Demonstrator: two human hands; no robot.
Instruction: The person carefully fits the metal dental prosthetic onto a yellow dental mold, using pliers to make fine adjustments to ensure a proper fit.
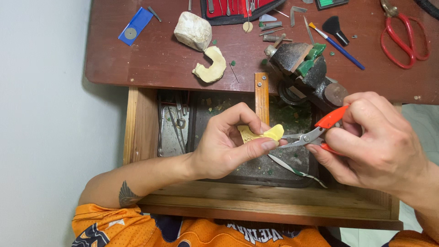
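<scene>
Over open drawer (151, 137): yellow piece (263, 134) pinched in left hand (224, 144) fingers (263, 145), w/ right hand (379, 142) clenched on orange-handled pliers (311, 136).

Small craft workshop — scarred wooden bench (151, 59) carried a vise (304, 71), red scissors (402, 39), a tool roll (238, 9) and scattered files — debris-catching drawer (274, 201) stood open.

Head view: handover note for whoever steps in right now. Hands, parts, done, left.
Left hand: pinches a small yellow piece between thumb and fingers, over the open drawer tray.
Right hand: grip closed on orange-handled pliers, tips at the piece's edge.
Bench: two larger cream chunks, small vise, red scissors.
Done: piece held against the pliers' tips.
Left: cannot tell whether any cut is made; work at the piece's edge appears unfinished.
</scene>
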